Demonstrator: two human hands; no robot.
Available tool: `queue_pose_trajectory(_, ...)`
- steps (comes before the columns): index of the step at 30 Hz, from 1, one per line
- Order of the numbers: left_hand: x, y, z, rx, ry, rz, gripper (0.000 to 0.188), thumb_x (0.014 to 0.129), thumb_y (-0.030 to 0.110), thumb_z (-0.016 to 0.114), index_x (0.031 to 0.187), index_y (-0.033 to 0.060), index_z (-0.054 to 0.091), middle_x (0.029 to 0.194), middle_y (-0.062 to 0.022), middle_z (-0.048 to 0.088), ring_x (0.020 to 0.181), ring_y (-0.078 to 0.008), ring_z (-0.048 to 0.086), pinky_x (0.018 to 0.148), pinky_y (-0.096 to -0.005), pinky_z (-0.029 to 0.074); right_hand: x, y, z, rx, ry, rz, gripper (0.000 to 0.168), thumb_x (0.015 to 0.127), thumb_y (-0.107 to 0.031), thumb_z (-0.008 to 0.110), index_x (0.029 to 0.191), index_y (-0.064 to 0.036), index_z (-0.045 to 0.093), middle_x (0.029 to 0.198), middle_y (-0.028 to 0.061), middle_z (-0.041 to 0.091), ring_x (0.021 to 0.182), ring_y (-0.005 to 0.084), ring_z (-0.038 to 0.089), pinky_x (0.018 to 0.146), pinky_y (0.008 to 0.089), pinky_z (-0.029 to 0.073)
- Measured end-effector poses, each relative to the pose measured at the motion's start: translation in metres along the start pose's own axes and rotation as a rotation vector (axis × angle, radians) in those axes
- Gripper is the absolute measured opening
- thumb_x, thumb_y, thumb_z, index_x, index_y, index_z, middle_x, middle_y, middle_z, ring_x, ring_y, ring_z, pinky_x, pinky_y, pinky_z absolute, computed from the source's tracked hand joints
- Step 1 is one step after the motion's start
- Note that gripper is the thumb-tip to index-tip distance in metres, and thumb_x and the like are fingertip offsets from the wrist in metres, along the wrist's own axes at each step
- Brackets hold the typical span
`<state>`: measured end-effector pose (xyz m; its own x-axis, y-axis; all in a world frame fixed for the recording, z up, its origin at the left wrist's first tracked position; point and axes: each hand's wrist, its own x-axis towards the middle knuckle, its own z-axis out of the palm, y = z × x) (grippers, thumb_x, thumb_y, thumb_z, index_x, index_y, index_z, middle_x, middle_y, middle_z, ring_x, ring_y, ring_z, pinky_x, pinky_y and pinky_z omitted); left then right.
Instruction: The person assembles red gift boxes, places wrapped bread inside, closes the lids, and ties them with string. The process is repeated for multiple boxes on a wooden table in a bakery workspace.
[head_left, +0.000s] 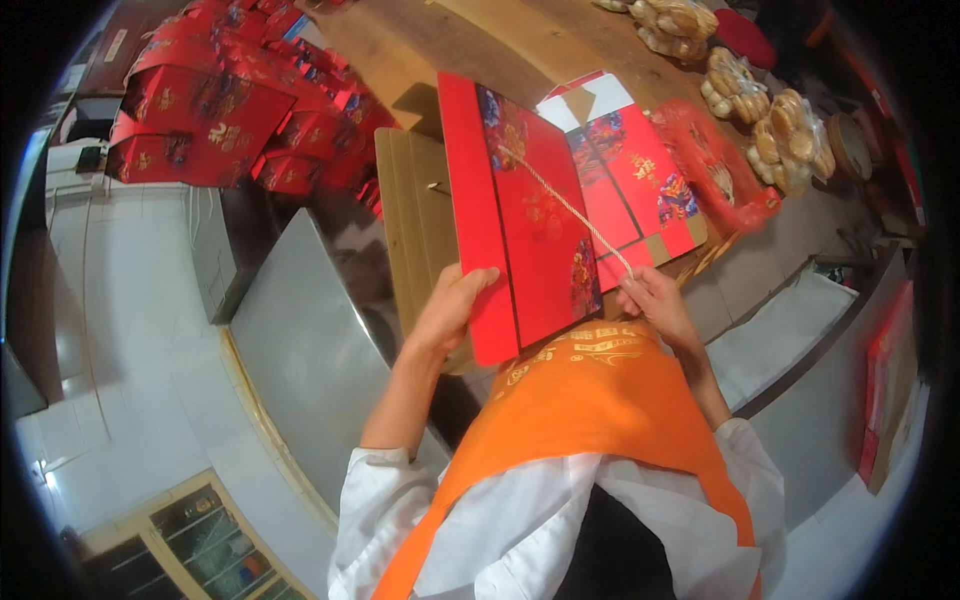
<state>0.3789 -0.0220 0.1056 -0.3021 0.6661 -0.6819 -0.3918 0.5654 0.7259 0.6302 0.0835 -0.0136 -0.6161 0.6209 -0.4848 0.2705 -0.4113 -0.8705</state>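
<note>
A flat-folded red cardboard gift box (544, 240) with colourful printed patterns is held up in front of my orange apron (600, 405). My left hand (450, 307) grips its lower left edge, thumb on the red face. The end of a pale twisted cord (566, 206) is pinched in my right hand (651, 298). The cord runs taut across the box face to a point near its upper part. Behind the box, on the left, a plain brown cardboard panel (409, 217) shows. Another flat red box (611, 180) lies beyond it on the right.
Assembled red gift boxes (217, 124) are heaped at the far left of a wooden table (480, 45). A red plastic bag (705, 157) and clear bags of baked goods (795, 142) line the right side. A grey metal surface (300, 322) stands at left.
</note>
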Motion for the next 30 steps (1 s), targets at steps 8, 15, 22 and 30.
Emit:
queue_pose_trajectory(8,0.000,-0.007,-0.011,-0.051,-0.002,0.039,0.025,0.081,0.012,0.051,0.099,-0.0055,0.056,0.093,-0.0086,0.061,0.081,-0.0142,0.058,0.072,-0.0275,0.047,0.022,-0.049,0.091,0.267,-0.120,-0.269,0.015,0.091,-0.009,0.046,0.101,0.001,0.051,0.085,0.0094,0.062,0.075,0.0114,0.059,0.068,0.0229,0.049)
queue_pose_trajectory(15,0.003,-0.012,-0.008,-0.092,-0.015,0.067,0.025,0.081,0.011,0.050,0.099,-0.0056,0.055,0.094,-0.0093,0.060,0.082,-0.0145,0.058,0.072,-0.0279,0.047,0.032,-0.037,0.098,0.180,-0.036,-0.372,0.015,0.091,-0.007,0.046,0.101,0.003,0.049,0.087,0.0113,0.062,0.078,0.0125,0.061,0.070,0.0235,0.050)
queue_pose_trajectory(22,0.009,-0.020,-0.005,-0.103,-0.025,0.031,0.027,0.081,0.013,0.049,0.102,-0.0025,0.054,0.093,-0.0090,0.061,0.081,-0.0161,0.060,0.071,-0.0285,0.049,0.032,-0.035,0.101,0.128,0.000,-0.346,0.011,0.089,-0.006,0.050,0.096,0.002,0.052,0.089,0.0118,0.063,0.080,0.0132,0.061,0.070,0.0244,0.050)
queue_pose_trajectory(30,0.010,-0.022,0.004,-0.081,-0.012,0.066,0.026,0.081,0.013,0.049,0.100,-0.0018,0.055,0.091,-0.0081,0.061,0.079,-0.0156,0.059,0.069,-0.0281,0.049,0.027,-0.045,0.100,-0.263,0.181,-0.679,0.008,0.079,-0.003,0.060,0.085,0.002,0.057,0.083,0.0117,0.058,0.074,0.0237,0.058,0.063,0.0303,0.046)
